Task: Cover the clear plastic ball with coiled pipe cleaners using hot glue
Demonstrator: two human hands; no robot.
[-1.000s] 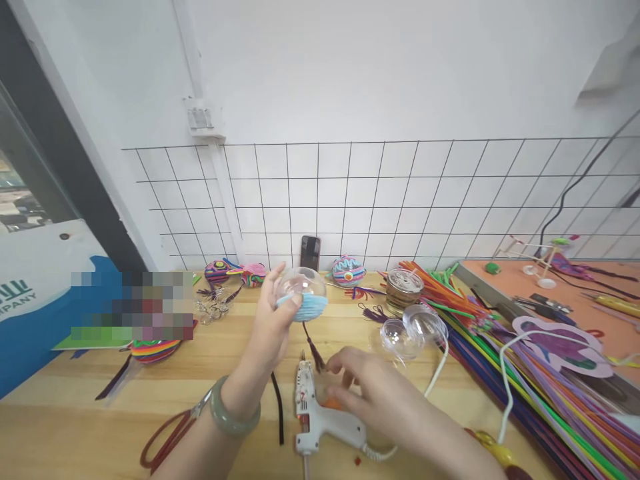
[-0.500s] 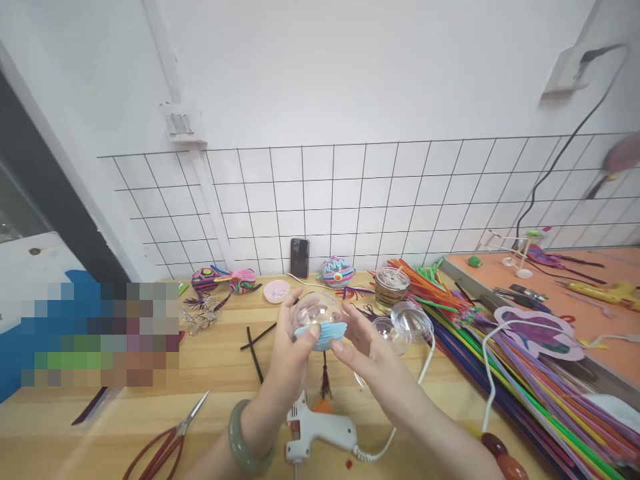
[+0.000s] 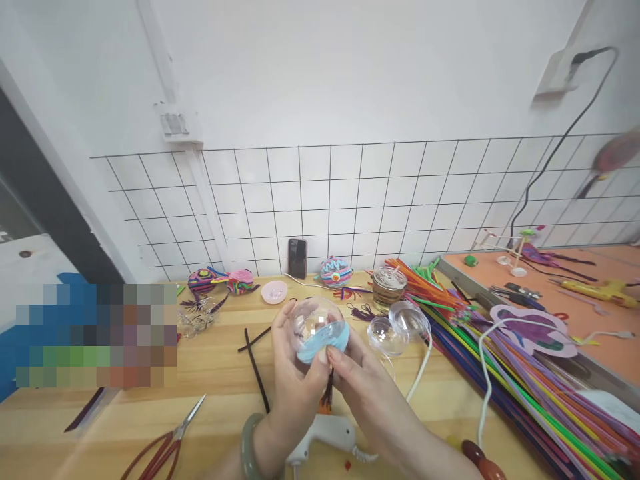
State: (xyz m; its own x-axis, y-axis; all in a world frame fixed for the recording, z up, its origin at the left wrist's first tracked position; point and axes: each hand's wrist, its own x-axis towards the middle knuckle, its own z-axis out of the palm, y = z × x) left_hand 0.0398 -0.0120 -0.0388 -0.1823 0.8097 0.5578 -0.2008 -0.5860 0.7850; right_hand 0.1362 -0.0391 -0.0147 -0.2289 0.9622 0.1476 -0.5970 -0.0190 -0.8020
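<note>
Left hand (image 3: 296,377) and right hand (image 3: 367,387), both curled snugly round clear plastic ball with light-blue lower part (image 3: 321,330), thumbs side by side, ball held over pale wooden table (image 3: 225,407).

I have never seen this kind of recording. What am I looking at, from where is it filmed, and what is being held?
There is no machine here, only a person's bare left hand and right hand. The camera is worn on the person's head and looks forward and down, so the arms enter from the bottom edge. Both hands hold a clear ball with a light blue covering on part of it. On the wooden table lie red-handled scissors, a white glue gun partly hidden by the hands and, to the right, a bundle of colourful fuzzy sticks. A phone stands upright at the back, by the wall.
</note>
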